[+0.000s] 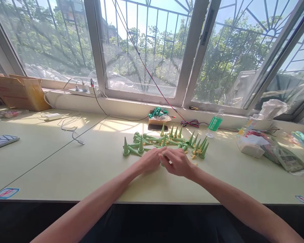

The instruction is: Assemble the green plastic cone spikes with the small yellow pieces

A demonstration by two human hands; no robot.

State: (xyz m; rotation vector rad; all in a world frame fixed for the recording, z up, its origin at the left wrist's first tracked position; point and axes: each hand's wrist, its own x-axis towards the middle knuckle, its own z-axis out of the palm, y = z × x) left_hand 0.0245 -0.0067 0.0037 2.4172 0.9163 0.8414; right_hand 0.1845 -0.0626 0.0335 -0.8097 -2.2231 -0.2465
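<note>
Both hands meet over the table [103,175], in front of a group of green cone-shaped plastic pieces [126,147]. My left hand [152,159] has its fingers closed around a small green piece, mostly hidden by the hands. Against it, my right hand [176,162] is curled with thumb and fingers pinched at the top of the same green piece. Some cones stand upright and others lie on their sides behind the hands. Small yellow parts [193,156] are scattered among the cones on the right.
Behind the cones are a small box [159,120] with green material and a dark phone [157,127]. A bottle [215,124], a tissue pack [250,146] and plastic bags [288,157] lie right. Left are a phone [3,141], cables and a cardboard box [20,92].
</note>
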